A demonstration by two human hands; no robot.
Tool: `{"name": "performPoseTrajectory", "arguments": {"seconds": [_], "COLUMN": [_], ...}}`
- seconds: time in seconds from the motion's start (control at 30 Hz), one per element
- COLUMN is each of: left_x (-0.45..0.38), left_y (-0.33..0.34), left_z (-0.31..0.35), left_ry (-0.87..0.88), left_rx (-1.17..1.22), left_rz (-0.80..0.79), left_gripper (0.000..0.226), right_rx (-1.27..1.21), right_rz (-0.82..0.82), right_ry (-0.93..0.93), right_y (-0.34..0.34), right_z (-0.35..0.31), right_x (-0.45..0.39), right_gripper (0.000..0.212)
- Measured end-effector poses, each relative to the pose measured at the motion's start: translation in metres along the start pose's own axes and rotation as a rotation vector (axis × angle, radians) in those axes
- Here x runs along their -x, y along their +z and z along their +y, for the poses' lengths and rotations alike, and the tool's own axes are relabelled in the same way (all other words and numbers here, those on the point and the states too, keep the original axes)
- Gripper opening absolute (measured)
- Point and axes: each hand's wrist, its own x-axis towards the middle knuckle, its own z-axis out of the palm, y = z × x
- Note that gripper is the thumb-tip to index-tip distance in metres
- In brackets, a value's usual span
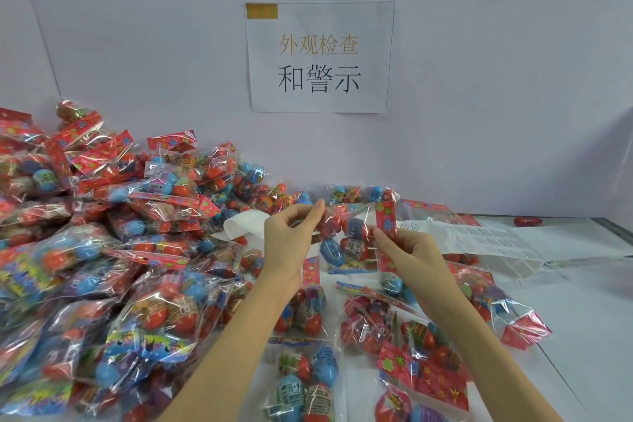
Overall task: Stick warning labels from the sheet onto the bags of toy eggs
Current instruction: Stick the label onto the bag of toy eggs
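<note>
Both my hands hold up one clear bag of red and blue toy eggs (349,233) above the table. My left hand (291,236) pinches its left side with fingertips raised. My right hand (407,250) grips the bag's red patterned header card (386,219). The white label sheet (496,240) lies on the table to the right, behind my right hand, printed with rows of small labels. A curled white backing strip (239,223) lies behind my left hand. I cannot tell whether a label is on my fingertips.
A big heap of egg bags (102,233) fills the left side up against the wall. Several more bags (421,346) lie flat in front and to the right. A paper sign (320,56) hangs on the wall. A loose red egg (527,222) lies far right.
</note>
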Motion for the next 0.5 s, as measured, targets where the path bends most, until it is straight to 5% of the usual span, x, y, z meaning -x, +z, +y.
{"name": "performPoseTrajectory", "arguments": {"seconds": [0.13, 0.27, 0.5], "left_x": [-0.0010, 0.0013, -0.0011], "left_y": [0.0001, -0.0049, -0.0050], "left_z": [0.0034, 0.0045, 0.0048], "left_ry": [-0.098, -0.093, -0.081], "left_rx": [-0.024, -0.236, -0.102], "left_rz": [-0.055, -0.339, -0.161], "left_gripper": [0.017, 0.034, 0.017], "right_rx": [0.014, 0.038, -0.051], "right_rz": [-0.013, -0.071, -0.069], "right_ry": [0.013, -0.024, 0.101], "right_y": [-0.0018, 0.0001, -0.0014], "right_z": [0.0001, -0.0012, -0.0045], "right_x": [-0.0006, 0.0032, 0.0009], "right_gripper": [0.025, 0.027, 0.039]}}
